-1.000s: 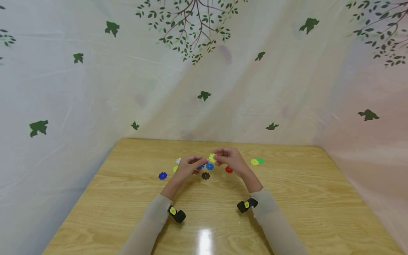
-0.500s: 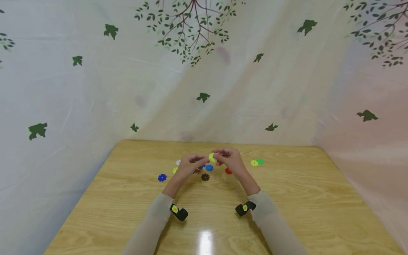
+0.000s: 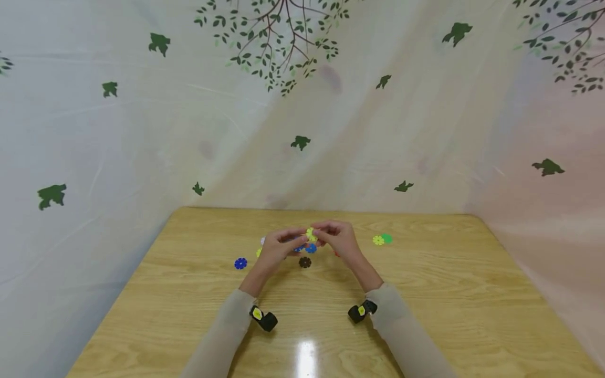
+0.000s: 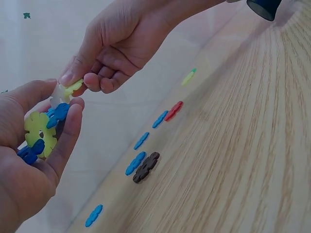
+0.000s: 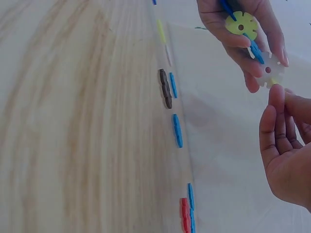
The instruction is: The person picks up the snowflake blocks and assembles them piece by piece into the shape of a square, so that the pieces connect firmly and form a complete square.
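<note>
My left hand holds a short chain of flower-shaped plastic discs above the table. In the right wrist view the chain shows a yellow disc, a blue disc and a white disc, with another blue one at its far end. Between thumb and fingertips, my right hand pinches a separate yellow disc. That disc meets the white disc's edge, seen in the left wrist view; whether the slots are joined, I cannot tell. My right fingers hide much of it.
On the wooden table lie a brown disc, a blue disc and a dark blue disc. A yellow disc and a green disc lie farther right. My right hand partly covers a red disc in the head view.
My right hand has moved slightly left, bringing the pinched yellow disc up to my left fingertips. The red disc on the table is now more covered in the head view.
</note>
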Motion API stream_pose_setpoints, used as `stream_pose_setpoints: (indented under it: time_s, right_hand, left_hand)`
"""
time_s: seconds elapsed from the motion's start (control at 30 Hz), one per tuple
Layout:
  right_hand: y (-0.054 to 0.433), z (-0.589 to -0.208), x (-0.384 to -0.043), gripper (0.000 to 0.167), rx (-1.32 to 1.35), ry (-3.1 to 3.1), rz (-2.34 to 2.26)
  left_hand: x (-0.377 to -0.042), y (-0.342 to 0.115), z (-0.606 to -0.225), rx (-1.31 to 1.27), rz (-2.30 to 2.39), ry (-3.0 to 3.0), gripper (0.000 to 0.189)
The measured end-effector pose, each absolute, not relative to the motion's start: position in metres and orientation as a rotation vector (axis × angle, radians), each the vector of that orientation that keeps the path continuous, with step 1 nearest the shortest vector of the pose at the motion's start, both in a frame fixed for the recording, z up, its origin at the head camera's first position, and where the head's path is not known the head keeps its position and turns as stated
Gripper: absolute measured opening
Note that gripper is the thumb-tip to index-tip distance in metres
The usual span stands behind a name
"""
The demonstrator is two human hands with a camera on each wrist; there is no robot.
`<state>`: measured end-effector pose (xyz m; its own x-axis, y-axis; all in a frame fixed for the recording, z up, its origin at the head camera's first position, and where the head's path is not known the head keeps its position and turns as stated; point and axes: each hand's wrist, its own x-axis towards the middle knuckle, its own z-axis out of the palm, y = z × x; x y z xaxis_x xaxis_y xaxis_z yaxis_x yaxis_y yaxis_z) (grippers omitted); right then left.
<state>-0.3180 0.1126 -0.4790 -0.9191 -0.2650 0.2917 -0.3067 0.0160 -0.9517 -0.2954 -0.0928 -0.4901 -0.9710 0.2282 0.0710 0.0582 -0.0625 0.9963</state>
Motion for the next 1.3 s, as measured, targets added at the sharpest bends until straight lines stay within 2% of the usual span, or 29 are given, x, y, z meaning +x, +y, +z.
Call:
stream_pose_setpoints:
  time_s: [0.4,0.63,0.8,1.03,1.3]
  right_hand:
    - [0.116,-0.472,-0.317,0.027,0.446,-2.320,2.106]
    - [0.116,-0.476,-0.319,0.023,0.499,-2.332,2.100]
    - [0.116,-0.475,-0.319,0.024,0.557,-2.410,2.052]
    - [0.121,-0.474,-0.317,0.026,0.777,-2.686,1.817]
    - [0.120,-0.479,-0.326,0.021,1.145,-2.904,1.410]
  left_hand:
    - [-0.295,-0.088,-0.490,0.384,2.007,2.086,0.044]
    - [-0.292,-0.087,-0.493,0.441,1.942,2.100,0.046]
    - [-0.291,-0.089,-0.491,0.379,1.967,2.097,0.042]
    - [-0.295,-0.096,-0.488,0.220,2.081,2.072,0.046]
    - [-0.296,-0.098,-0.489,0.218,2.102,2.029,0.045]
